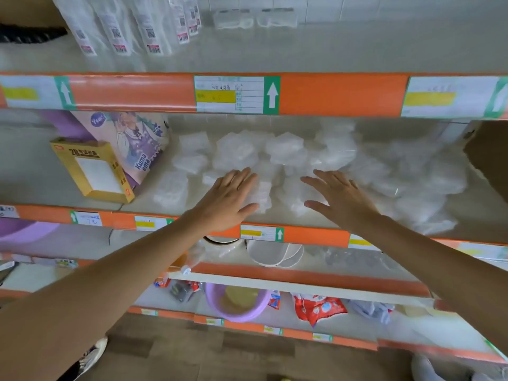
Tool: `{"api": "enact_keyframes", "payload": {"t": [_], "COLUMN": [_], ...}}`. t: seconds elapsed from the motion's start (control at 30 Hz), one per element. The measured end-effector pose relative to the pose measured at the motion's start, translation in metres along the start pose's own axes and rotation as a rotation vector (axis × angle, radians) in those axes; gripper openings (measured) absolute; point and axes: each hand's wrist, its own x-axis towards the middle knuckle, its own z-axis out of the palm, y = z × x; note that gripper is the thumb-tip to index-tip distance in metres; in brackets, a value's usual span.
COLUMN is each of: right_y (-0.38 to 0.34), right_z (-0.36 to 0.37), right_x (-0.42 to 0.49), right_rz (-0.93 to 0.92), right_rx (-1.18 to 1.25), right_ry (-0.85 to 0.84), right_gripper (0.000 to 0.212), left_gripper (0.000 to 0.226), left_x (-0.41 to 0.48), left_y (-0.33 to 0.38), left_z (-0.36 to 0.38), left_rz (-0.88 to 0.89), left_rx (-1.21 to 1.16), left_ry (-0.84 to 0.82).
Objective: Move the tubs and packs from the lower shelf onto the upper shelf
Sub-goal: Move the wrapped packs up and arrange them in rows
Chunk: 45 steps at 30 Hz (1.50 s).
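Observation:
Several clear plastic tubs and packs (286, 149) lie scattered across the lower shelf (316, 235), behind its orange front edge. My left hand (228, 196) reaches over that edge with straight fingers, above a small white pack (259, 196). My right hand (338, 196) is spread flat next to it, over another clear pack (297, 193). Neither hand holds anything. The upper shelf (330, 50) carries two clear tubs (255, 19) at the back.
Tall wrapped stacks with labels (129, 26) stand at the upper shelf's left. A yellow box (96, 169) and a purple printed box (132, 138) lean at the lower shelf's left. A brown carton (489, 152) sits at the right. Shelves below hold bowls and snack packs.

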Motion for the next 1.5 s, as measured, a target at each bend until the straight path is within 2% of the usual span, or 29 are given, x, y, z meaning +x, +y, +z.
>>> {"api": "enact_keyframes", "payload": {"t": [0.17, 0.43, 0.53, 0.73, 1.03, 1.5], "right_y": [0.003, 0.003, -0.001, -0.016, -0.057, -0.109], "right_z": [0.002, -0.001, -0.006, -0.02, -0.07, -0.182], "right_x": [0.0, -0.006, -0.008, -0.028, -0.074, -0.121], "right_rz": [-0.037, -0.032, -0.003, 0.024, 0.027, -0.007], "right_rx": [-0.006, 0.004, 0.032, 0.023, -0.021, -0.091], "right_ry": [0.043, 0.038, 0.054, 0.025, 0.059, 0.147], "right_gripper": [0.06, 0.06, 0.062, 0.066, 0.065, 0.064], "left_gripper": [0.057, 0.072, 0.071, 0.064, 0.068, 0.061], "left_x": [0.004, 0.008, 0.002, -0.024, -0.073, -0.126], "left_y": [-0.007, -0.006, -0.002, 0.008, 0.022, 0.046], "left_z": [-0.006, -0.013, -0.017, -0.034, -0.082, -0.185], "left_rz": [0.071, -0.035, -0.069, -0.043, -0.017, 0.074], "left_rx": [0.017, -0.136, -0.207, -0.186, -0.202, -0.227], "left_ry": [0.104, 0.056, 0.081, 0.083, 0.187, 0.331]}}
